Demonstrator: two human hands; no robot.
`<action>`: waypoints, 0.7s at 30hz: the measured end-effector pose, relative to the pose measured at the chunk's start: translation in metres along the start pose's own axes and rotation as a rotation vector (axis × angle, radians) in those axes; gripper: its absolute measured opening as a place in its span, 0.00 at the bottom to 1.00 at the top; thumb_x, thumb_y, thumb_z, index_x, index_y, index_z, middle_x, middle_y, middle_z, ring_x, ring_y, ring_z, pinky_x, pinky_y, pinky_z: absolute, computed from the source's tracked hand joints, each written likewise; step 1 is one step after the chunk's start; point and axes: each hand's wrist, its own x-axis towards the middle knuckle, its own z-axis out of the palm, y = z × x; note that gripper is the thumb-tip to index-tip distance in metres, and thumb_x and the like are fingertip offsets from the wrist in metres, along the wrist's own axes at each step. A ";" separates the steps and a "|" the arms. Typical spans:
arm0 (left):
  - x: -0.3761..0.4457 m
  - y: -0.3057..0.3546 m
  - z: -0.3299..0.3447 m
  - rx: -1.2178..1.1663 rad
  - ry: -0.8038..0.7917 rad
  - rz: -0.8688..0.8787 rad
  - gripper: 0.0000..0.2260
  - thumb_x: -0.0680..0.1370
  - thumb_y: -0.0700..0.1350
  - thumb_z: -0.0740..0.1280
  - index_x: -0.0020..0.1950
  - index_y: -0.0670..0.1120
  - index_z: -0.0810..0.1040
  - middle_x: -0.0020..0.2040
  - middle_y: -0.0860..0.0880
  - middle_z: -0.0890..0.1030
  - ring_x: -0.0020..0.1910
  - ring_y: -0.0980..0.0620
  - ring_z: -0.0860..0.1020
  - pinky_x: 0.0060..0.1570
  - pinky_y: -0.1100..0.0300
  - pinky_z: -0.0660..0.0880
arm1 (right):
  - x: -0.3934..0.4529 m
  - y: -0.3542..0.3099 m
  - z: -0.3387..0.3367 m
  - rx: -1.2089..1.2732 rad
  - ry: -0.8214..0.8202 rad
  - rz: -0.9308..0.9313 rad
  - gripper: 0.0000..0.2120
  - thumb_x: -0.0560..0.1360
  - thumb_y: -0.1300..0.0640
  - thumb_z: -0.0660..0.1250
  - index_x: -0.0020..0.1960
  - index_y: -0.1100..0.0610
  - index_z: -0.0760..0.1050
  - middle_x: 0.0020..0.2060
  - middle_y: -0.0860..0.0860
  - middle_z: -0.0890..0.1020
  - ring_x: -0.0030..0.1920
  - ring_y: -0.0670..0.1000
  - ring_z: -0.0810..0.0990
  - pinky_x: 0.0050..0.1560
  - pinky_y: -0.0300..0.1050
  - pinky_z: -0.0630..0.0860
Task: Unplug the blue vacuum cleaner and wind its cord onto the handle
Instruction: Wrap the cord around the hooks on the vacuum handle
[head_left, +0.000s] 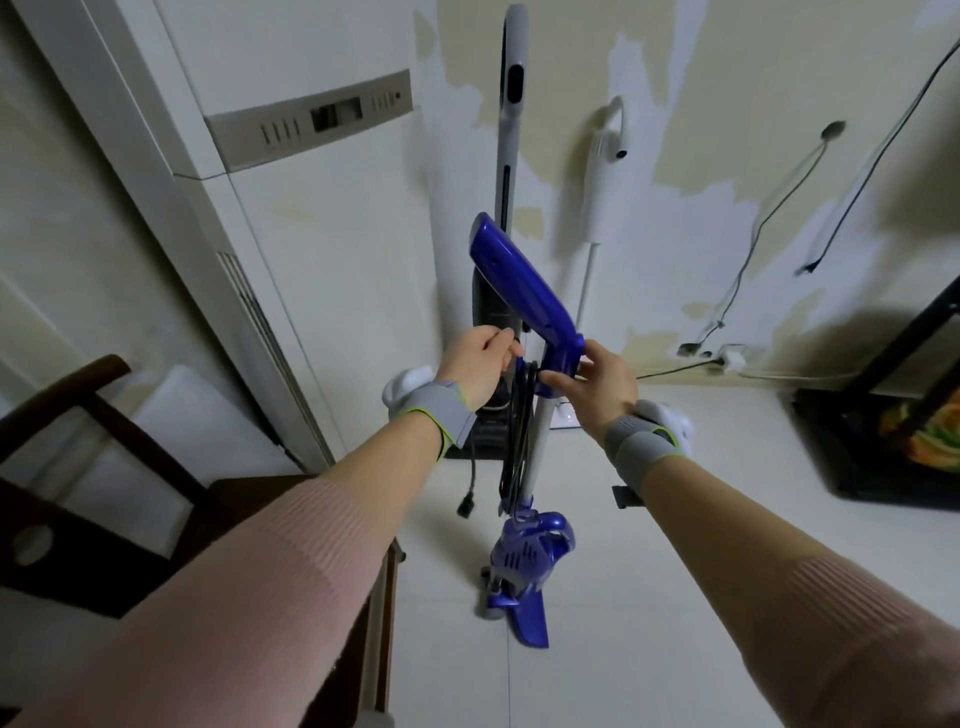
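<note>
Blue vacuum cleaner (524, 564) upright on the pale floor (649, 597), handle (524, 291) tilted up toward the camera; black cord (519, 436) hanging in long loops from the hook just under the handle, down along the white tube (537, 441); plug (466, 505) dangling free to the left of the loops, unplugged. Left hand (480, 366) curled at the top of the loops, fingertips pinching the cord; right hand (602, 382) clasped around the lower end of the handle, thumb below, fingers pressed against the blue plastic. Behind, two more stick vacuums against the peeling wall (675, 104); tall white air conditioner (311, 208) left; dark wooden chair (78, 467) lower left.
</note>
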 end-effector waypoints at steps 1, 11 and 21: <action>0.000 0.002 0.002 0.012 0.018 0.007 0.18 0.81 0.43 0.56 0.32 0.49 0.74 0.28 0.50 0.69 0.25 0.58 0.68 0.33 0.61 0.64 | 0.001 -0.001 0.001 0.009 0.001 0.001 0.17 0.69 0.57 0.74 0.56 0.56 0.76 0.44 0.52 0.81 0.45 0.51 0.79 0.50 0.43 0.75; -0.005 0.006 0.016 0.110 0.214 -0.015 0.12 0.80 0.42 0.56 0.40 0.44 0.75 0.38 0.45 0.80 0.42 0.44 0.74 0.42 0.58 0.69 | 0.004 -0.004 0.000 -0.063 -0.015 -0.014 0.19 0.67 0.55 0.76 0.56 0.55 0.78 0.41 0.52 0.82 0.39 0.49 0.78 0.32 0.30 0.69; -0.023 -0.014 0.005 0.295 0.225 0.195 0.11 0.79 0.42 0.58 0.40 0.45 0.76 0.32 0.50 0.74 0.37 0.46 0.75 0.38 0.59 0.69 | 0.005 -0.010 0.017 -0.142 -0.004 -0.039 0.19 0.65 0.50 0.76 0.54 0.54 0.78 0.46 0.54 0.84 0.45 0.54 0.82 0.46 0.43 0.75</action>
